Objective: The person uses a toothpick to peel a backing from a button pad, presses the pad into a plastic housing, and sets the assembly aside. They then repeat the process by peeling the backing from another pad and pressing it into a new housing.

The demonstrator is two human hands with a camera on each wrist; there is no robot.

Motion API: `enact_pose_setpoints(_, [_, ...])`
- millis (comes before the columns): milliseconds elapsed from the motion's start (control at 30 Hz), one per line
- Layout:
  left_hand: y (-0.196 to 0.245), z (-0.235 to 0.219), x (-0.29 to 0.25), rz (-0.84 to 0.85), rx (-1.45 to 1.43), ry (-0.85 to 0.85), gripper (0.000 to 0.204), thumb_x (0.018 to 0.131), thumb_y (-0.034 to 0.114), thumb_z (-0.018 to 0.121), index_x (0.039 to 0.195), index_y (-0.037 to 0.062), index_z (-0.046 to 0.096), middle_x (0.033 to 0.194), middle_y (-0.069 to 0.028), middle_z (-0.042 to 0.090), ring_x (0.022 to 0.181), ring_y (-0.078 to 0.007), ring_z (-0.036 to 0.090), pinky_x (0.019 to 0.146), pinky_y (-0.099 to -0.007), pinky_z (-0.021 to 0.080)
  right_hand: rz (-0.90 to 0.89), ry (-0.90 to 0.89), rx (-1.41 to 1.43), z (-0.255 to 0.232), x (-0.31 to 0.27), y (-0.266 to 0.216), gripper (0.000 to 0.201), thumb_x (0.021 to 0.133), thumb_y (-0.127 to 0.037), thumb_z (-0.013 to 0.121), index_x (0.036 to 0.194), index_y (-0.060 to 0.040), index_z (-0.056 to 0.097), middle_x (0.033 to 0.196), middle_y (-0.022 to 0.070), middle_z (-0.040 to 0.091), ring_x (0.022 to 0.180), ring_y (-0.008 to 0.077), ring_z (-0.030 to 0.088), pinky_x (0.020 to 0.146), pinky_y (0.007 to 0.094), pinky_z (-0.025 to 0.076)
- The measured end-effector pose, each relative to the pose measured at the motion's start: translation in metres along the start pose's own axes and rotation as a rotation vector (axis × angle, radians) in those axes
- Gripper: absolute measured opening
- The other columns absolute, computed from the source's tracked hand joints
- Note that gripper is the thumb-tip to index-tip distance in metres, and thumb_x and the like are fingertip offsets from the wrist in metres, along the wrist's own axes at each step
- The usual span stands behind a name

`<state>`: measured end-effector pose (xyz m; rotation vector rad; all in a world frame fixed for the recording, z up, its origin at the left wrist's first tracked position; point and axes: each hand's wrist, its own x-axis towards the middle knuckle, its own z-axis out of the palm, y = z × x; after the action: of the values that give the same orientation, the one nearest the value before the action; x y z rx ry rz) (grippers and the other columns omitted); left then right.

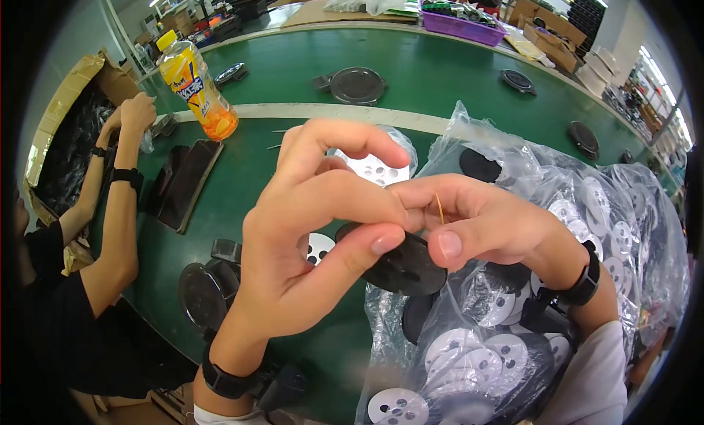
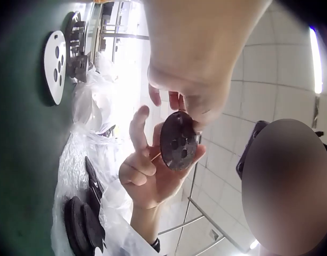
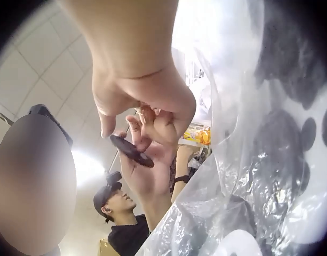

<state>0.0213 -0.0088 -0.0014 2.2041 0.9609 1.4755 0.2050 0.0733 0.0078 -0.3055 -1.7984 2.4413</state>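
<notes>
Both hands meet over a black round disc with several holes, held tilted above the bench. My left hand pinches its far left edge between thumb and fingers. My right hand has its thumb at the disc's right edge, with its fingers bent behind. A thin yellowish strip stands up beside the right thumb. In the left wrist view the disc shows its holes, with the right hand behind it. The right wrist view shows the disc nearly edge-on.
A clear plastic bag of white and black discs covers the right side. On the green bench stand a drink bottle, a dark flat box and several black round parts. Another person's arm reaches in at left.
</notes>
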Motion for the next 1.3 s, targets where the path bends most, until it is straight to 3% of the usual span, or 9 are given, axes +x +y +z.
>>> enact_pose_setpoints(133, [0.001,0.000,0.000,0.053,0.031,-0.048,0.027,0.086,0.031,0.052,0.087,0.0041,0.057,0.110,-0.0183,0.047,0.101,-0.0226,0.044,0.085,-0.0327,0.032,-0.077,-0.072,0.027,-0.002,0.002,0.007,0.036,0.084,-0.031,0.061,0.105,-0.0032,0.055,0.068,-0.0051,0.047,0.047,0.0008,0.031,0.041,0.0193,0.019])
enact_pose_setpoints(267, [-0.005,-0.004,0.000,-0.122,-0.259,0.412,0.044,0.089,0.038,0.034,0.097,-0.0001,0.054,0.108,-0.0155,0.051,0.099,-0.0185,0.046,0.085,-0.0321,0.034,-0.128,0.093,-0.033,0.000,0.003,0.003,0.036,0.085,-0.030,0.059,0.108,-0.0022,0.056,0.069,-0.0047,0.048,0.047,0.0008,0.030,0.040,0.0190,0.019])
enact_pose_setpoints(400, [-0.017,-0.026,-0.006,-0.652,0.410,0.251,0.025,0.086,0.022,0.049,0.096,-0.0012,0.054,0.096,-0.0073,0.056,0.088,-0.0138,0.051,0.074,-0.0266,0.040,-0.163,0.229,-0.004,-0.003,0.004,-0.001,0.030,0.089,-0.028,0.053,0.104,-0.0028,0.059,0.070,-0.0058,0.050,0.047,0.0013,0.028,0.040,0.0189,0.018])
enact_pose_setpoints(667, [-0.047,-0.016,-0.032,-0.647,0.872,-0.132,0.061,0.060,0.035,0.074,0.108,0.0014,0.055,0.104,-0.0156,0.054,0.092,-0.0299,0.052,0.087,-0.0346,0.040,-0.264,0.297,0.052,-0.012,0.002,-0.005,0.028,0.091,-0.027,0.048,0.101,-0.0032,0.059,0.069,-0.0077,0.047,0.046,0.0015,0.022,0.041,0.0193,0.014])
enact_pose_setpoints(833, [-0.041,-0.026,-0.025,-0.769,0.834,-0.129,0.047,0.060,0.025,0.068,0.098,0.0003,0.054,0.100,-0.0153,0.054,0.089,-0.0308,0.053,0.081,-0.0366,0.042,-0.258,0.298,0.071,-0.010,0.000,-0.009,0.029,0.091,-0.026,0.047,0.106,-0.0022,0.057,0.082,-0.0023,0.058,0.047,0.0015,0.022,0.040,0.0188,0.015])
enact_pose_setpoints(933, [-0.045,-0.037,-0.023,-0.531,0.987,0.249,0.049,0.060,0.016,0.066,0.103,0.0006,0.048,0.095,-0.0143,0.055,0.090,-0.0264,0.054,0.076,-0.0330,0.043,-0.287,0.308,0.107,-0.010,-0.001,-0.010,0.029,0.091,-0.026,0.047,0.105,-0.0025,0.057,0.090,0.0018,0.061,0.046,0.0015,0.021,0.040,0.0190,0.016])
enact_pose_setpoints(1033, [-0.034,-0.036,-0.011,-0.450,0.835,0.396,0.062,0.058,0.012,0.069,0.112,-0.0005,0.043,0.104,-0.0154,0.047,0.097,-0.0289,0.050,0.083,-0.0363,0.043,-0.317,0.284,0.146,-0.011,-0.002,-0.011,0.029,0.091,-0.027,0.046,0.104,-0.0027,0.057,0.095,0.0036,0.062,0.046,0.0018,0.021,0.040,0.0191,0.016])
enact_pose_setpoints(1100, [-0.025,-0.023,-0.002,-0.266,0.039,0.533,0.077,0.057,0.005,0.073,0.124,0.0001,0.036,0.116,-0.0117,0.041,0.105,-0.0218,0.047,0.090,-0.0349,0.042,-0.317,0.304,0.135,-0.006,-0.003,-0.013,0.029,0.091,-0.027,0.046,0.104,-0.0035,0.057,0.087,0.0000,0.060,0.046,0.0023,0.022,0.040,0.0187,0.016])
enact_pose_setpoints(1300, [0.006,0.005,0.005,-0.176,-0.479,0.327,0.097,0.057,0.002,0.074,0.136,0.0000,0.018,0.125,-0.0117,0.035,0.115,-0.0207,0.042,0.096,-0.0365,0.038,-0.414,0.402,-0.076,0.004,-0.011,-0.026,0.034,0.091,-0.028,0.047,0.113,-0.0038,0.056,0.065,-0.0063,0.047,0.047,0.0020,0.026,0.042,0.0187,0.018])
